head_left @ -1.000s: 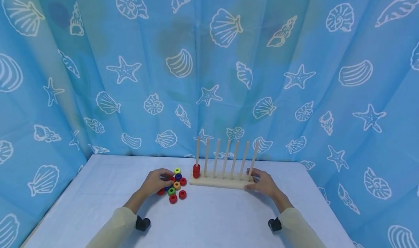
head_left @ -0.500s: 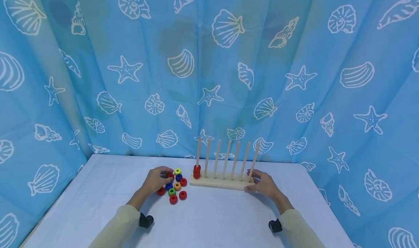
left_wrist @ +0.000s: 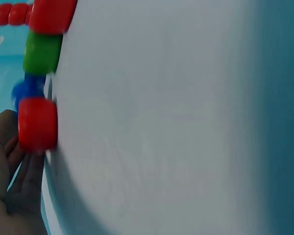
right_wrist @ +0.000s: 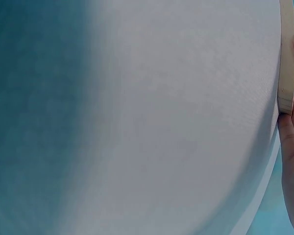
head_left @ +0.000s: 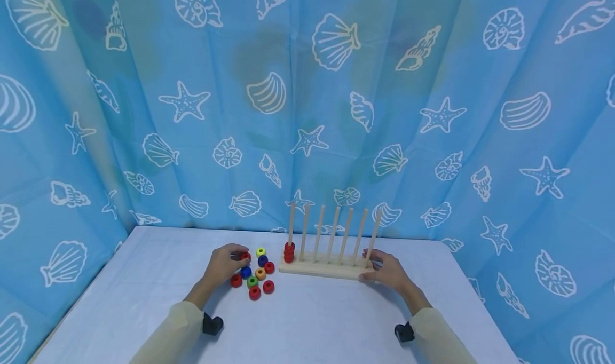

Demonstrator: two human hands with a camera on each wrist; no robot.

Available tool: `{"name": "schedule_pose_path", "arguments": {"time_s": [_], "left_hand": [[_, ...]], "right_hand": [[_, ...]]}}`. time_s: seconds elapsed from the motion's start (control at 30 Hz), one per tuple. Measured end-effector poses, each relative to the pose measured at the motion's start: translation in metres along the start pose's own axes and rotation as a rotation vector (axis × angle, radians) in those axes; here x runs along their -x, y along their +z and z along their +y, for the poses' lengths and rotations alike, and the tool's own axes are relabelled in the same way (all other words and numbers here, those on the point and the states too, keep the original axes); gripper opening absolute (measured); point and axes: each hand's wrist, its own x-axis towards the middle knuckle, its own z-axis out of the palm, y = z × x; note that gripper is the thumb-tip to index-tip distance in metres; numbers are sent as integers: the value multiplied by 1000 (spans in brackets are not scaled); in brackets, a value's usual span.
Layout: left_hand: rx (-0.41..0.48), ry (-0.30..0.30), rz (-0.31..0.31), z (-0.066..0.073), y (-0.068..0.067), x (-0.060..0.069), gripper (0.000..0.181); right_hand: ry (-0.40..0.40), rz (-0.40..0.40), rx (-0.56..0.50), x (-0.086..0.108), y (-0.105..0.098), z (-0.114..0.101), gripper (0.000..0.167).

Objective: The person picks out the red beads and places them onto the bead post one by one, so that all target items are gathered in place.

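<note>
In the head view my left hand (head_left: 222, 266) pinches a red bead (head_left: 245, 256) at the left edge of a loose group of beads: red, a blue bead (head_left: 246, 272), a green bead (head_left: 252, 282), orange and yellow. My right hand (head_left: 390, 272) grips the right end of a wooden base (head_left: 322, 269) with several upright pegs. Red beads (head_left: 289, 252) are stacked on its leftmost peg; the other pegs are bare. The left wrist view has a red bead (left_wrist: 37, 124) in front of my fingers, which hides what they hold. The base end (right_wrist: 286, 93) meets my right fingers in the right wrist view.
A white tabletop (head_left: 322, 321) lies under everything. Behind it and at both sides hangs a blue curtain (head_left: 307, 108) with white shell and starfish prints. A red bead (head_left: 268, 286) lies at the near right of the loose group.
My left hand has drawn back slightly left with the red bead, away from the yellow and blue beads. The right hand and the peg base stay nearly where they were.
</note>
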Motion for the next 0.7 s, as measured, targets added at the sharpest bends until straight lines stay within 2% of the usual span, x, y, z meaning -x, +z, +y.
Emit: {"name": "schedule_pose_path", "arguments": {"time_s": [0.13, 0.3, 0.53, 0.7], "left_hand": [[-4, 24, 29, -5, -4, 1, 34], [21, 44, 14, -7, -5, 2, 36], [7, 23, 30, -8, -4, 3, 36], [5, 43, 36, -11, -2, 3, 36]], "right_hand": [[12, 0, 6, 2, -1, 1, 78], [22, 12, 24, 3, -1, 2, 78], [21, -8, 18, 2, 0, 1, 79], [25, 7, 25, 4, -1, -2, 76]]}}
